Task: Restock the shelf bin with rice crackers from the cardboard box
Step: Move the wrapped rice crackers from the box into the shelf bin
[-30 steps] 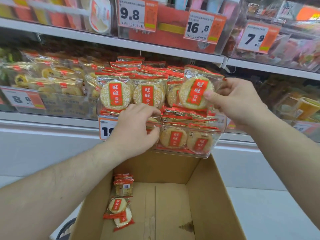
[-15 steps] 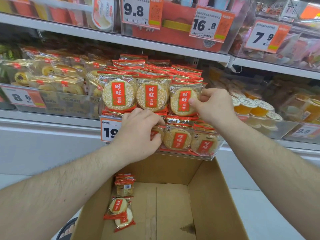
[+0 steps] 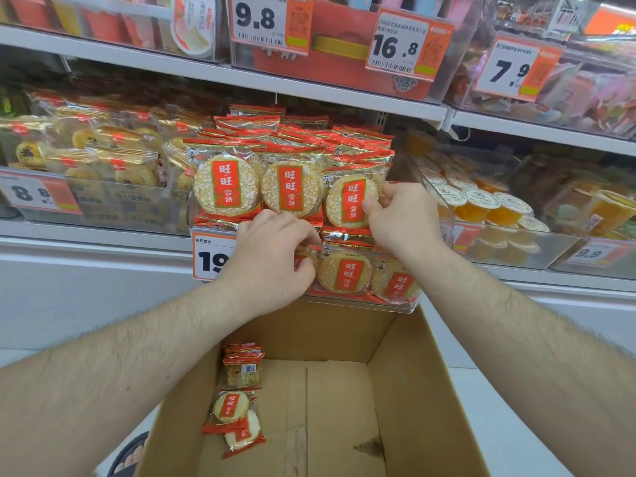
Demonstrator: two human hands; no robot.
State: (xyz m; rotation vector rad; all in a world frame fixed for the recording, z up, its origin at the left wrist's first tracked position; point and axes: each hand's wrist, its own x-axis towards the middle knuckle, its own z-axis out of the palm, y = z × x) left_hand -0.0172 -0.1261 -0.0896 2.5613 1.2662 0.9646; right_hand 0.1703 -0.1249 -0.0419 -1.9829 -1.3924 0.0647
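Right hand (image 3: 401,218) pinches upright rice cracker packet (image 3: 347,201) at its right edge, top row of clear shelf bin (image 3: 395,302). Left hand (image 3: 272,256), fingers curled, grips bin's front packets. Few packets (image 3: 237,413) left in cardboard box (image 3: 406,390).

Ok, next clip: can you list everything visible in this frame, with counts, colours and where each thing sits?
Rice cracker packs: many, red and gold, standing in rows in the middle shelf bin.
Shelf bin: one, clear, above the box.
Cardboard box: one, brown, open, below the bin.
Loose packs: a few, red, box's left side.
Pastry packs: many, gold, left bin.
Jelly cups: several, orange, right bin.
Price tags: several, white and orange, on bin fronts.
Left hand: on the bin's front packs.
Right hand: fingers pinch the right front pack.
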